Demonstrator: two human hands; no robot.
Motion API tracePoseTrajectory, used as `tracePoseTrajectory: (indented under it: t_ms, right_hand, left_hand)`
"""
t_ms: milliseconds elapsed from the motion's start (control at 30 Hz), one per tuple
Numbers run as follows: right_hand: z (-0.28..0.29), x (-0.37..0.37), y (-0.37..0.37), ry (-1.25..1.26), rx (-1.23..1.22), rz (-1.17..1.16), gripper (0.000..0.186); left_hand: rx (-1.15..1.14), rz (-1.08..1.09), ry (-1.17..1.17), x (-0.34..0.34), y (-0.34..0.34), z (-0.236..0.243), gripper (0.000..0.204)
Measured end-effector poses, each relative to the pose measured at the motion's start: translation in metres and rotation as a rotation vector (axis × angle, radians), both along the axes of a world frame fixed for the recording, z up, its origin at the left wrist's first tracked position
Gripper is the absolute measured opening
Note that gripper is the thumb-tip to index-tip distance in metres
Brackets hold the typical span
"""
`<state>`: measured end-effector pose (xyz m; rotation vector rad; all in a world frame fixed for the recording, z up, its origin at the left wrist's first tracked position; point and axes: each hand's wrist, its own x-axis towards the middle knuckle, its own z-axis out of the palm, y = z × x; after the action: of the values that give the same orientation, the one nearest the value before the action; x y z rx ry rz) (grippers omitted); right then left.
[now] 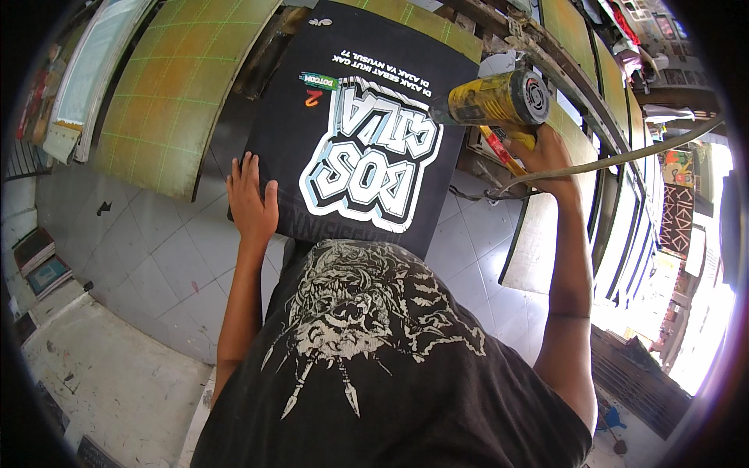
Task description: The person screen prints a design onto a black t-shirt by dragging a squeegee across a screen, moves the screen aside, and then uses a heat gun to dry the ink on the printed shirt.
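Observation:
In front of me lies a black cloth panel (pixel 285 132) over a flat board, with a large white and pale blue lettered print (pixel 373 156) and smaller prints above it. My left hand (pixel 253 196) rests on the panel's near left edge, fingers spread and thumb apart. My right hand (pixel 542 160) is closed around the handle of a worn yellow and black heat gun (pixel 499 97). Its nozzle points left, over the print's upper right corner. A red and yellow strip (pixel 499 150) shows beside the handle; I cannot tell whether it belongs to the gun.
A thick cable (pixel 624 160) runs from the right past my right wrist. Yellow-green boards (pixel 175 93) with grid lines stand at left, with more boards (pixel 577 144) along a metal frame (pixel 581 93) at right. Below is a tiled floor (pixel 156 261). Books (pixel 47 273) sit at far left.

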<state>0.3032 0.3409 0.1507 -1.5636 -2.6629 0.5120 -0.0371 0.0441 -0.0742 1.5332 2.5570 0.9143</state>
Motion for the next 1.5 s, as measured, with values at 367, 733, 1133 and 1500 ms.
tracePoseTrajectory:
  t_ms: [367,733,1133,1500]
  right_hand:
    - [-0.001,-0.013,0.005,0.114,-0.033,0.084,0.042]
    - [0.007,-0.033,0.002,0.091,-0.011,0.11,0.045]
    - [0.003,-0.045,0.009,0.071,0.001,0.157,0.043]
    - [0.009,-0.064,0.009,0.065,-0.045,0.173,0.046]
  left_hand:
    - [0.004,0.004,-0.015,0.0,0.0,0.002,0.055]
    - [-0.002,0.016,-0.026,0.002,0.0,0.003,0.055]
    - [0.032,0.018,-0.036,0.001,0.0,0.004,0.056]
    - [0.045,0.03,-0.037,0.001,0.0,0.002,0.056]
